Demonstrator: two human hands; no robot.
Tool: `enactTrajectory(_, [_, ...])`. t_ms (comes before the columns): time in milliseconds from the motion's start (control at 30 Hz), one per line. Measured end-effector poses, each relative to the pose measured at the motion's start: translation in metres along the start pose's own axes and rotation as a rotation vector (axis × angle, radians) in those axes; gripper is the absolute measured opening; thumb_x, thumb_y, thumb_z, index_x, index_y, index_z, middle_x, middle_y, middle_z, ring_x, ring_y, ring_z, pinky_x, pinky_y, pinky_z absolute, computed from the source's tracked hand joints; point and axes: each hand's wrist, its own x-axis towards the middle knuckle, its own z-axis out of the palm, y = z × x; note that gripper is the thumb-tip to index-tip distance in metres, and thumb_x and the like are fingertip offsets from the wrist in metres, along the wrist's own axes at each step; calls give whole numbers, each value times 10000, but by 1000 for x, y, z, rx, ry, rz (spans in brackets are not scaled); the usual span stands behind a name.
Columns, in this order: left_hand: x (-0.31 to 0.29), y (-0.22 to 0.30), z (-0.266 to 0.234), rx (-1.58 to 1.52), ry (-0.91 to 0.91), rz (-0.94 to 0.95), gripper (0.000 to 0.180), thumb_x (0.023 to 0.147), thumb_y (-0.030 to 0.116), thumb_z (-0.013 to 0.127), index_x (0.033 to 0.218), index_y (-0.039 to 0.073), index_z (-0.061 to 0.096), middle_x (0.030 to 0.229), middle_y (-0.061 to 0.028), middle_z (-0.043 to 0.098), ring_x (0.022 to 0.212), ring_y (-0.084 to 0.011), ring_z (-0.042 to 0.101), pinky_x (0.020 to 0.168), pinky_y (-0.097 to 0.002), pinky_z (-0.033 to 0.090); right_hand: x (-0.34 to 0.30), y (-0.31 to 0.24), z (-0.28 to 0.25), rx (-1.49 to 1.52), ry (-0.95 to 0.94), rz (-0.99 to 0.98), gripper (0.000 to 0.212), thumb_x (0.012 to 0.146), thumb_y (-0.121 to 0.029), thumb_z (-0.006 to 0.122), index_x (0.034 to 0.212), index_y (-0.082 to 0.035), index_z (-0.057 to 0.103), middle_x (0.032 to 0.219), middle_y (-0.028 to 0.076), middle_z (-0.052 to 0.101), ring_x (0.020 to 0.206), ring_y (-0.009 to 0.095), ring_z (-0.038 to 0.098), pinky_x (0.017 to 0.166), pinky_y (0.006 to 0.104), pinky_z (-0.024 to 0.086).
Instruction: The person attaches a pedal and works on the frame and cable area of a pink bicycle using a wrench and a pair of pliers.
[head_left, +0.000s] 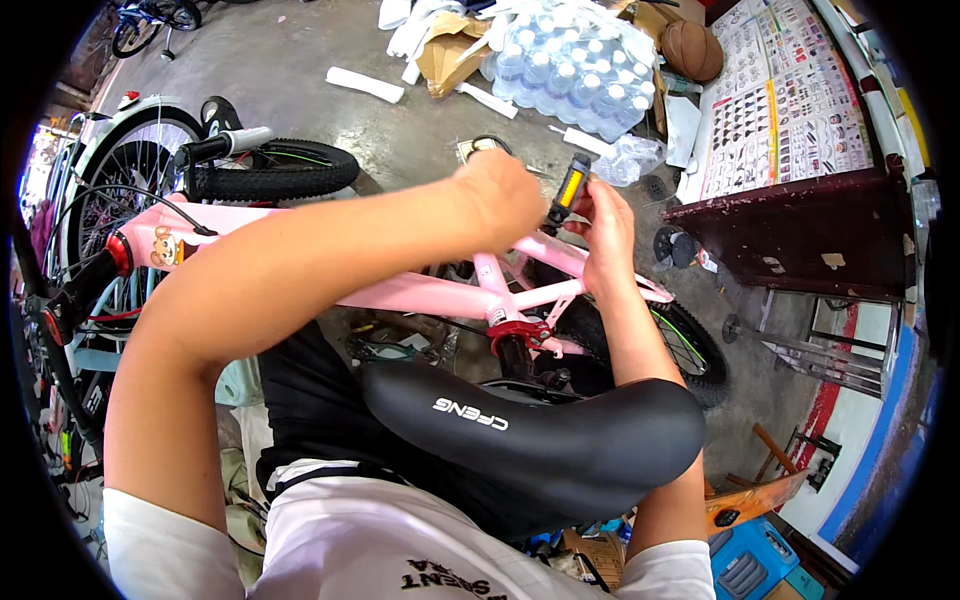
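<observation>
A pink bicycle frame lies across in front of me, with a black saddle near my body. My right hand is closed around the edge of a black pedal with a yellow reflector, on the far side of the frame. Just left of the pedal, my left hand is curled shut. Whatever it grips is hidden by the fingers and slightly blurred. My left forearm crosses above the frame's top tube. Near the saddle, a red clamp circles the seat post.
Other bicycle wheels crowd the left side. Wrapped water bottles, a brown ball and crumpled cardboard lie at the back. A dark red cabinet stands right. A blue plastic case sits at lower right.
</observation>
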Motion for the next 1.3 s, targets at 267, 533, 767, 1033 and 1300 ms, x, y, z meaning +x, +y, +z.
enactTrajectory(267, [51, -47, 65, -21, -61, 68, 205, 843, 137, 577, 950, 54, 732, 947, -170, 722, 886, -346, 709, 746, -456, 570, 0, -1, 3, -12, -29, 2, 229, 970, -300, 539, 931, -106, 653, 827, -9, 619, 788, 95, 564, 679, 302, 477])
enactTrajectory(533, [4, -38, 22, -25, -105, 8, 188, 827, 147, 603, 888, 50, 752, 930, -162, 733, 876, -338, 716, 752, -437, 574, 3, 0, 6, 15, -19, 11, 271, 971, -339, 545, 879, -98, 630, 804, -12, 596, 744, 90, 555, 632, 267, 458])
enactTrajectory(767, [-13, -12, -17, -100, -156, 22, 194, 778, 154, 636, 876, 28, 746, 890, -200, 720, 871, -354, 713, 752, -447, 570, -1, -4, 3, 17, -11, 8, 296, 974, -351, 542, 827, -105, 615, 779, -16, 578, 725, 88, 540, 629, 263, 445])
enactTrajectory(1033, [-12, 21, -38, -114, -40, 5, 185, 792, 160, 662, 887, 28, 752, 889, -171, 733, 841, -312, 733, 713, -432, 583, 0, -1, 4, 57, -17, -3, 286, 968, -340, 554, 834, -99, 627, 769, -20, 589, 718, 84, 547, 632, 262, 441])
enactTrajectory(1300, [46, -46, 41, -21, -61, 4, 167, 834, 157, 616, 928, 82, 731, 906, -152, 726, 874, -320, 715, 724, -444, 566, -1, -4, 7, 31, -24, -5, 274, 973, -310, 547, 878, -80, 662, 770, -11, 618, 718, 89, 568, 629, 264, 453])
